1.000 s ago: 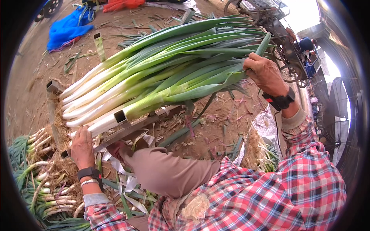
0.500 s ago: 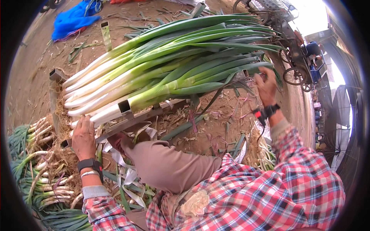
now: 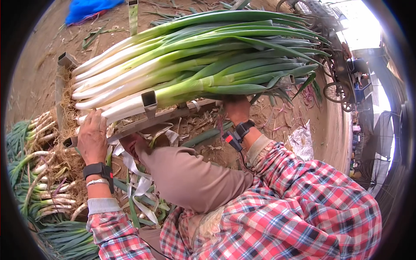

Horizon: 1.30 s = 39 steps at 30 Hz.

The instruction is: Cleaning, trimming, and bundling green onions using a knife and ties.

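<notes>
A thick bundle of long green onions (image 3: 177, 56) lies across a metal frame (image 3: 130, 129) with upright square posts. White stems and roots point left, green leaves right. My left hand (image 3: 92, 136) rests at the near root ends, its fingers stretched out against the lowest white stem and the frame's corner. Below the leaves, my right hand (image 3: 237, 110) reaches under the near side of the bundle. Its fingers are hidden by the leaves, so whether they grip anything does not show.
Smaller bundles of green onions (image 3: 54, 201) are piled at the left. Strips of white plastic (image 3: 143, 188) lie beside my bent knee, and a crumpled white sheet (image 3: 301, 143) is to the right. A blue cloth (image 3: 89, 11) and a wheeled cart (image 3: 338, 91) stand farther off.
My right hand has moved left and down from beside the leaf tips to beneath the leaves. My left hand stays at the root ends. The view has shifted slightly.
</notes>
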Each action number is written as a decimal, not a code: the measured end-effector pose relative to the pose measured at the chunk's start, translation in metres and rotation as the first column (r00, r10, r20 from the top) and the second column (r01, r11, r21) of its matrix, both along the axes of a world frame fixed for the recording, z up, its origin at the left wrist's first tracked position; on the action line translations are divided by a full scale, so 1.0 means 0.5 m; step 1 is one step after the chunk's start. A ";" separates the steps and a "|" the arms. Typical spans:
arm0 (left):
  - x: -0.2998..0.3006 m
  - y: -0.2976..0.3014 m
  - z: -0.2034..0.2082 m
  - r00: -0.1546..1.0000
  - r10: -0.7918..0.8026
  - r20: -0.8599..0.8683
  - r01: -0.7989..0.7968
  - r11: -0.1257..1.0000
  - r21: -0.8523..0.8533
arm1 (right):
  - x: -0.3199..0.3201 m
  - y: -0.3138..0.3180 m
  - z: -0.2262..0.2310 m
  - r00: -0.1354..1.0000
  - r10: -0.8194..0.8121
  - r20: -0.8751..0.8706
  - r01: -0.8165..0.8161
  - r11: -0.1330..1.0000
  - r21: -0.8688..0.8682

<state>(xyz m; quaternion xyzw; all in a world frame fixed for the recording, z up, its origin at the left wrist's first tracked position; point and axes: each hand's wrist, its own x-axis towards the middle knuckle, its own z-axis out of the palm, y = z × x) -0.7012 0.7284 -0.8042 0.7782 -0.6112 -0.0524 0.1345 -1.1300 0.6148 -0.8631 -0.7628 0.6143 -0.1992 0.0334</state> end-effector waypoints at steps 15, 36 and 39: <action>0.007 0.014 -0.012 1.000 0.014 0.014 -0.015 1.000 0.020 | -0.034 -0.059 0.012 0.996 -0.053 0.071 0.045 0.993 0.111; -0.006 0.006 0.004 0.999 0.030 0.028 -0.030 1.000 -0.003 | -0.052 -0.082 0.123 0.546 -0.754 0.364 -0.063 0.397 0.916; -0.004 0.008 0.004 1.000 0.018 0.021 -0.018 1.000 -0.021 | -0.046 -0.077 0.117 0.581 -0.728 0.363 -0.024 0.430 0.902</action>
